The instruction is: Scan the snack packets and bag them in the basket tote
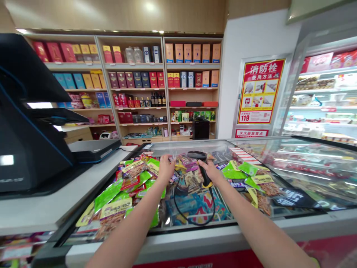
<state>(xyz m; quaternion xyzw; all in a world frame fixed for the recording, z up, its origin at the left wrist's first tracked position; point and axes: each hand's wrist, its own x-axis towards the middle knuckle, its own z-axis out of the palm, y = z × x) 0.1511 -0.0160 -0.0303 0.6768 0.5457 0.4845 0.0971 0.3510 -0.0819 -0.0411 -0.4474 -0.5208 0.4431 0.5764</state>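
Right, far left first: a dark machine (30, 149) looms from the upper left down to mid-height, standing on a pale desk (30, 214). Behind it, shelves (192, 67) of boxed goods stretch from the upper left to the top centre. Across now to the lower left of the frame, and it's a heap of snack packets, the left pile (115, 204), green, red and cream, spread on the glass top of a freezer (200, 238). At its right edge, the left hand (166, 169), fingers bent, near the packets; whether it grips anything, I cannot tell. Then, dead centre, the scanner (205, 175), black with yellow trim, head uppermost, handle slanting down, its cable (199, 224) looping below across blue packs (181, 204). And the right hand (212, 171) has it, fingers round the handle just under the head! Right of centre, more packets, the right pile (248, 171), green and cream beside the right forearm, a dark packet (295, 198) at the lower end. Above, a red-and-yellow poster (260, 91), and, at the right edge, a lit fridge (320, 91) with stocked racks.
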